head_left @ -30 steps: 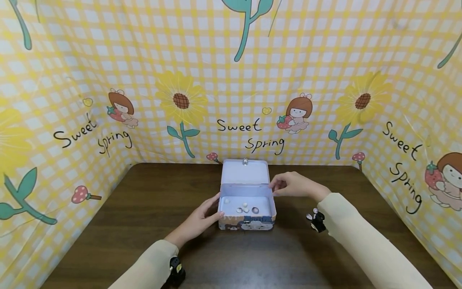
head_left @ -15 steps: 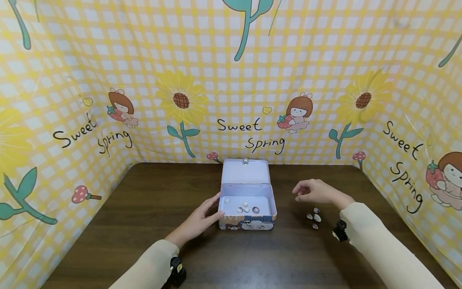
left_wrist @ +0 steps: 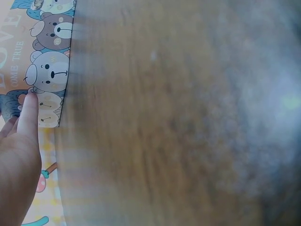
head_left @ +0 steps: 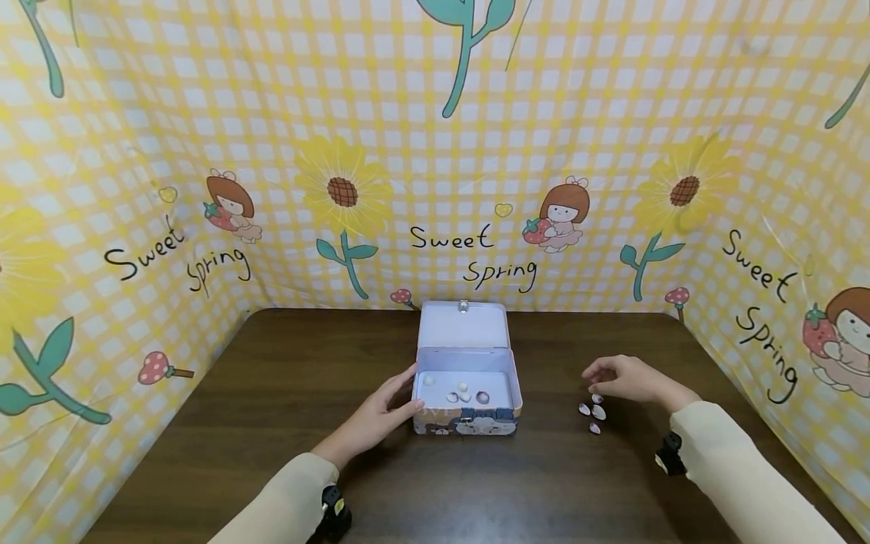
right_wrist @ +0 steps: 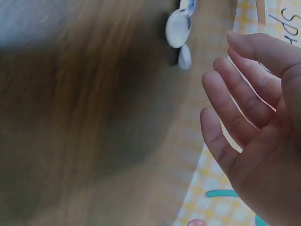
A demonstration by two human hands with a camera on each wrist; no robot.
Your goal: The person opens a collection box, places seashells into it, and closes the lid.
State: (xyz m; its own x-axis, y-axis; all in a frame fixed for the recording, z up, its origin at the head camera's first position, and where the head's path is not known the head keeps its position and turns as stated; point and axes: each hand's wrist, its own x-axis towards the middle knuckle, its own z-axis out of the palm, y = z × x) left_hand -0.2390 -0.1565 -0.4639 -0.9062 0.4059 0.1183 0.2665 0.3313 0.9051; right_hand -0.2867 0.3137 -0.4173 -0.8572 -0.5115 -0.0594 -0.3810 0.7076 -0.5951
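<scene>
An open tin box [head_left: 467,420] printed with cartoon bears stands in the middle of the table, its white lid [head_left: 463,325] raised at the back. Several small seashells [head_left: 482,397] lie scattered inside. Against the box's left side rest the extended fingers of my left hand [head_left: 377,415], its thumb [left_wrist: 31,110] lying along the printed front near the corner. To the right of the box, my right hand [head_left: 635,378] hovers just behind a group of loose seashells [head_left: 598,412]. Its fingers are loosely bent and apart, with nothing between them in the right wrist view.
A dark wooden table [head_left: 435,491] carries everything. Yellow checked cloth [head_left: 435,151] with flowers and lettering walls off the back and both sides. The raised lid stands close to the back cloth. Small black devices [head_left: 671,455] sit at both wrists.
My right hand has moved away from the box's right rim, rightward and toward me, to the loose seashells, uncovering them. My left hand stays on the box.
</scene>
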